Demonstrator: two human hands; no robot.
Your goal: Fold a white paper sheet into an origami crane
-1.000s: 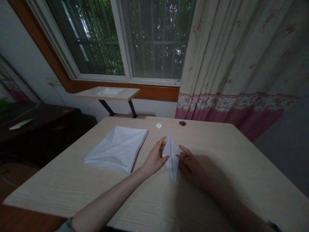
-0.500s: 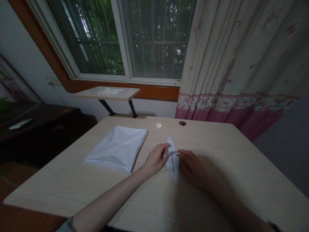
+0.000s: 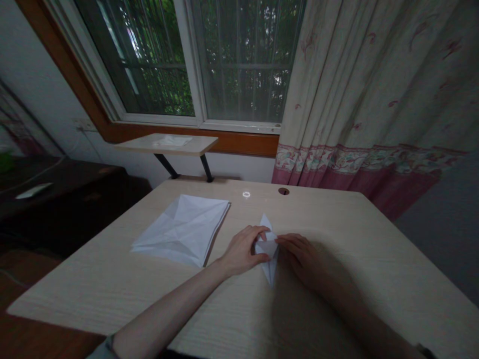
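Note:
A small white folded paper piece [image 3: 268, 249], kite-shaped with points toward the window and toward me, lies on the pale wooden table [image 3: 337, 234]. My left hand [image 3: 243, 249] curls over its left side, thumb and fingers pinched on a flap at its middle. On the opposite edge my right hand [image 3: 303, 257] rests, fingers bent and pressing the paper down. Part of the paper is hidden under both hands.
A stack of creased white sheets [image 3: 183, 229] lies on the table to the left. A round cable hole [image 3: 283, 191] and a small ring [image 3: 246, 194] sit near the far edge. Beyond are a small shelf [image 3: 168, 143], a window, a curtain and a dark cabinet [image 3: 56, 189].
My left fingers have closed in from the paper's left edge over its middle, folding a flap down. The right hand has shifted slightly along the right edge. The paper's far tip looks lower.

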